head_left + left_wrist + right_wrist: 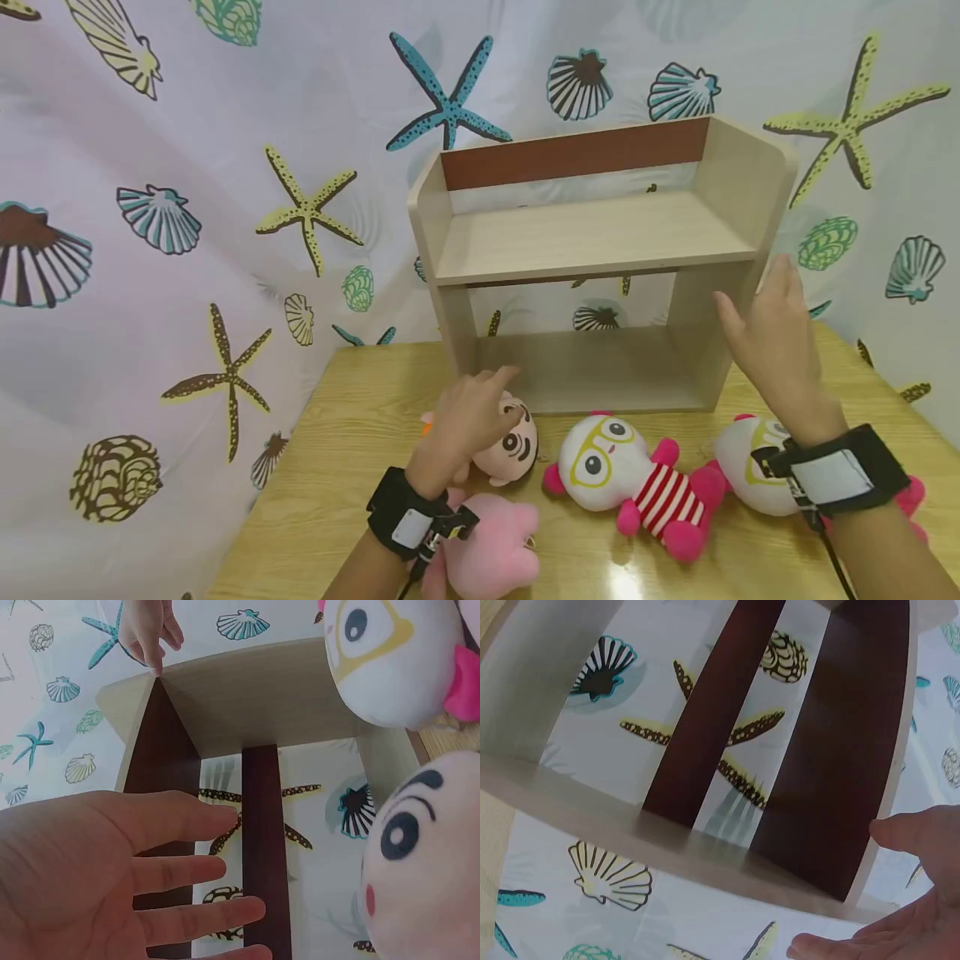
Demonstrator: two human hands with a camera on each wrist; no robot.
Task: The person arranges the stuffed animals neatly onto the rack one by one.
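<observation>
A small two-tier wooden shelf [592, 237] stands at the back of the table. My left hand [468, 421] is above a round-headed doll [513, 454] with drawn eyes and brows. Its fingers are spread and hold nothing in the left wrist view, where the doll's face shows beside the hand. At the shelf's right side is my right hand [780, 337], fingers extended, thumb apart. In the right wrist view, the thumb [904, 831] lies at the shelf's edge; whether it touches is unclear.
A pink plush toy [491, 546] lies by my left wrist. A panda plush [603, 462] in a striped shirt lies front of the shelf, and a second panda plush [750, 467] is partly behind my right wrist. A shell-and-starfish curtain [225, 167] hangs behind the wooden table [300, 500].
</observation>
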